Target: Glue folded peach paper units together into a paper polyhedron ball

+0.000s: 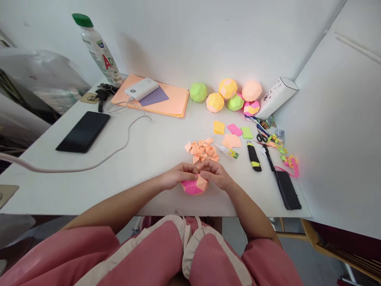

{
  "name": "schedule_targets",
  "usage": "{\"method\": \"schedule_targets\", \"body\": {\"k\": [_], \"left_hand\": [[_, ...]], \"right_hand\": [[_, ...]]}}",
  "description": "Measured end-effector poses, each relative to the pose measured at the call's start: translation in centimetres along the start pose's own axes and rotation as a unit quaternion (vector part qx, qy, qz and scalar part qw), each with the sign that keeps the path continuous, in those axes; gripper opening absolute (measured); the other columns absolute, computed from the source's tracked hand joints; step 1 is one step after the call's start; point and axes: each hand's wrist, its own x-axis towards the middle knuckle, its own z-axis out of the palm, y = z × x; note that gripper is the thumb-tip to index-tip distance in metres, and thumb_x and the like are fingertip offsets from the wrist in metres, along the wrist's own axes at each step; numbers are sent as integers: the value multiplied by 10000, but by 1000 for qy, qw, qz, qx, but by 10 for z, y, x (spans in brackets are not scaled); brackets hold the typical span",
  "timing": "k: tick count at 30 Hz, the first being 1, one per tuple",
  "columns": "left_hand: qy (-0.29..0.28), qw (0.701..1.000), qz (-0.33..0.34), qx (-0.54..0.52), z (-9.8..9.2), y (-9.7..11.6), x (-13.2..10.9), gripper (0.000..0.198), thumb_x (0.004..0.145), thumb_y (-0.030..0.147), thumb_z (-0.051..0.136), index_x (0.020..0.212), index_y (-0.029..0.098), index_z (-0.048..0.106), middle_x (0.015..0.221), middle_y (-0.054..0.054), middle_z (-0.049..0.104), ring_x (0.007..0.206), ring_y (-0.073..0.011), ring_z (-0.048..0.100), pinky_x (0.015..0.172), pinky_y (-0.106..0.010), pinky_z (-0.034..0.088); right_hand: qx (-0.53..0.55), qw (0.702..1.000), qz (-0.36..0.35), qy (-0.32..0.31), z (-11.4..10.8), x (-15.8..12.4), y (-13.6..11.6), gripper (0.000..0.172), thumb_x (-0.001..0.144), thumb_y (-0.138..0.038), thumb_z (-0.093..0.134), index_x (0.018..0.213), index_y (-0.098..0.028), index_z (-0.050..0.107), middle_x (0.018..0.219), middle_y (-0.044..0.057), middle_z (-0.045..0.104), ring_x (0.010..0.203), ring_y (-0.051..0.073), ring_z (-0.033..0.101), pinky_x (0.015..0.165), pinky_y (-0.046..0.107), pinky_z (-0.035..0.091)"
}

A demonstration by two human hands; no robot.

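A pink and peach folded-paper ball (193, 187) rests near the table's front edge, below my fingers. My left hand (177, 175) is closed on the ball's upper left, thumb and fingers pinched at its top. From the other side my right hand (218, 175) grips its upper right, its thumb close to the left thumb. Whatever lies right between the fingertips is too small to make out. Just beyond the hands is a heap of folded peach paper pieces (201, 149). A small glue bottle (228, 151) lies to their right.
Several finished paper balls (228, 88) line the wall. Paper squares (232, 140), a black-yellow cutter (254, 157), scissors (262, 137) and a black phone-like slab (287, 190) lie right. Leftward are a phone (83, 132), cable (119, 150), power bank (142, 89), paper stack (172, 104) and bottle (99, 51).
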Motion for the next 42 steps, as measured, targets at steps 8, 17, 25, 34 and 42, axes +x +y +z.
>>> {"method": "schedule_targets", "body": {"k": [8,17,25,34,42], "left_hand": [[22,1000,-1,-15,2,0,0,227,649,316,712,631,133,579,603,17,536,533,-83,447,522,-230,316],[5,1000,3,-11,3,2,-2,262,670,338,734,644,131,576,609,26,522,546,-76,435,536,-224,317],[-2,1000,-19,-22,-1,-4,-2,271,670,345,736,678,128,575,624,21,549,549,-77,466,539,-215,326],[-6,999,5,-31,-5,-6,1,275,685,342,735,648,127,567,619,14,545,551,-84,477,549,-227,343],[-9,999,-4,-37,-5,-4,-1,259,651,323,763,658,125,596,621,12,560,568,-93,505,571,-235,366]], "right_hand": [[21,1000,-20,-3,-2,0,3,270,731,-308,737,935,-208,591,671,-43,554,607,83,514,587,219,424],[11,999,-26,16,3,-1,2,233,732,-305,741,882,-198,599,711,-26,579,636,89,543,608,233,452],[-2,1000,-24,-17,2,-1,3,190,769,-317,694,875,-184,610,814,7,628,707,108,601,656,257,488],[-464,791,-169,360,-41,-7,-16,114,828,-254,539,870,-193,626,907,78,645,949,227,565,881,404,455],[-649,694,127,284,-67,-6,-15,475,742,-62,474,1211,-123,517,1201,190,565,1124,335,504,886,460,441]]}}
